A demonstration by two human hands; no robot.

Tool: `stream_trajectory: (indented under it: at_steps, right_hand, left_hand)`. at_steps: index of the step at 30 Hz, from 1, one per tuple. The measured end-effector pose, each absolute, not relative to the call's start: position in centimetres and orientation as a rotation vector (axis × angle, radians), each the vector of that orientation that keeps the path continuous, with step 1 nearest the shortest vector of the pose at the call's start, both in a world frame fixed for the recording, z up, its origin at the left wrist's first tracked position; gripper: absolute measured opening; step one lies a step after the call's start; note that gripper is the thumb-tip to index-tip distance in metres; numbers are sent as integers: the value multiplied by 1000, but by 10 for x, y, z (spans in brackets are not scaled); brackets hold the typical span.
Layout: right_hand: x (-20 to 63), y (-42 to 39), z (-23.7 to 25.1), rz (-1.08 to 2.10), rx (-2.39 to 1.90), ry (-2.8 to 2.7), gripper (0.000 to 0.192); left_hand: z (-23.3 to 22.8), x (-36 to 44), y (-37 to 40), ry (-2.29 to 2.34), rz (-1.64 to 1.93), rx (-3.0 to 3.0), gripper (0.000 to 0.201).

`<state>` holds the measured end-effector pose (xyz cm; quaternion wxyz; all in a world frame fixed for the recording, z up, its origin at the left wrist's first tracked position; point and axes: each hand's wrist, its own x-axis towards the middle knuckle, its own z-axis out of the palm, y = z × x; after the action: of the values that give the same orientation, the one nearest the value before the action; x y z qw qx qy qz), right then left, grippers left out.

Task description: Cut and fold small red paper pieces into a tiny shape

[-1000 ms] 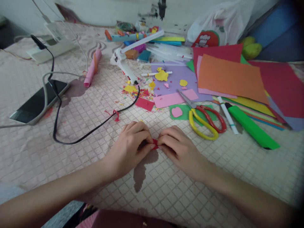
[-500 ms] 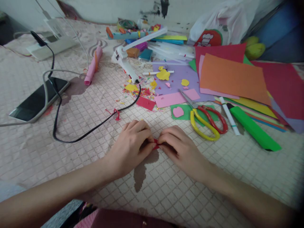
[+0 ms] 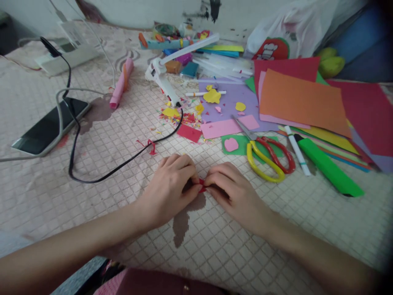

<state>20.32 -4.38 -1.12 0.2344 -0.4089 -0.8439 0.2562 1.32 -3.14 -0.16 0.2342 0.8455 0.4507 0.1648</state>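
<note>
Between my fingertips is a small piece of red paper (image 3: 201, 186), mostly covered by the fingers. My left hand (image 3: 173, 186) pinches its left side, thumb against the forefinger. From the right, my right hand (image 3: 235, 194) pinches the other side in the same way. Both hands rest low over the patterned tablecloth (image 3: 233, 254). Beyond them lie a red paper rectangle (image 3: 189, 133) and a pink paper strip (image 3: 216, 128). Scissors (image 3: 265, 164) with one yellow and one red handle lie to the right of my right hand, blades partly apart.
A white glue gun (image 3: 166, 88) stands behind the hands, its black cord (image 3: 113, 170) looping left. A phone (image 3: 50, 125) lies at the left. Orange paper (image 3: 302, 102) tops a stack of sheets at the right, near a green cutter (image 3: 330, 166) and a white marker (image 3: 297, 151).
Hardly anything differs. Both hands keep their pinch on the red paper in the same place, and the view has shifted very slightly.
</note>
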Motion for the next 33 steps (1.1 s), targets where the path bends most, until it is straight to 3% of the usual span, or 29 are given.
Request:
stream_trajectory:
  at_steps: [17,33]
  right_hand:
    - [217,-54,-14,585,-929,-2405,26]
    - [215,-55,-11,520,-894,-2468,23]
  left_hand:
    - [-1,13,-28,1239,441,2349,7]
    - [2,8,-22,1167,470,2229,9]
